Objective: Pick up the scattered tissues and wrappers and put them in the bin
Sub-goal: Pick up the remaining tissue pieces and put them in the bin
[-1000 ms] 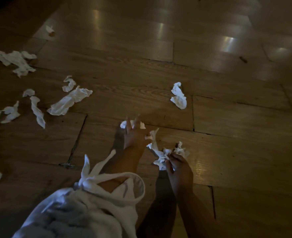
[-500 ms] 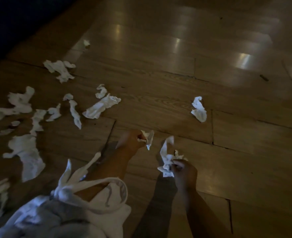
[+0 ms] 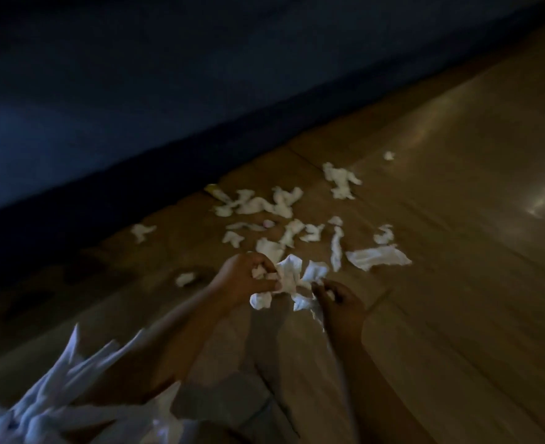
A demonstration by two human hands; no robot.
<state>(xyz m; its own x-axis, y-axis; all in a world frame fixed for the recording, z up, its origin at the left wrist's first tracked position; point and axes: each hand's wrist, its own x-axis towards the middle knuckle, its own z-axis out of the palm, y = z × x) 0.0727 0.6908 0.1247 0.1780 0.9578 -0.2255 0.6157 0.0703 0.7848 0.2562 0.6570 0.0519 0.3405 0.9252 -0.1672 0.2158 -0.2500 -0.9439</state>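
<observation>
both hands are low over the wooden floor [image 3: 441,283], each with a share of crumpled white tissues. the left hand [image 3: 244,278] has its fingers [image 3: 266,262] curled tight around a small wad, and the right hand [image 3: 340,301] pinches the other side of the bunch of tissues [image 3: 293,280] that hangs between them. so both sets of fingers are clamped on paper, not apart.

the rest of the litter lies just beyond the hands: a flat tissue sheet [image 3: 378,257] to the right, a long twisted strip [image 3: 336,248] beside it, a dense cluster [image 3: 261,205] further off near the dark blue wall [image 3: 168,91], and a lone scrap [image 3: 184,278] to the left. a white bag [image 3: 72,395] hangs from the left forearm; no other bin is in view.

to do this step well, it seems best to pack the held bunch into one hand or drop it into the bag, so a hand is free for the next pieces. tissue tears and sheds, so gather whole wads, nearest first.
</observation>
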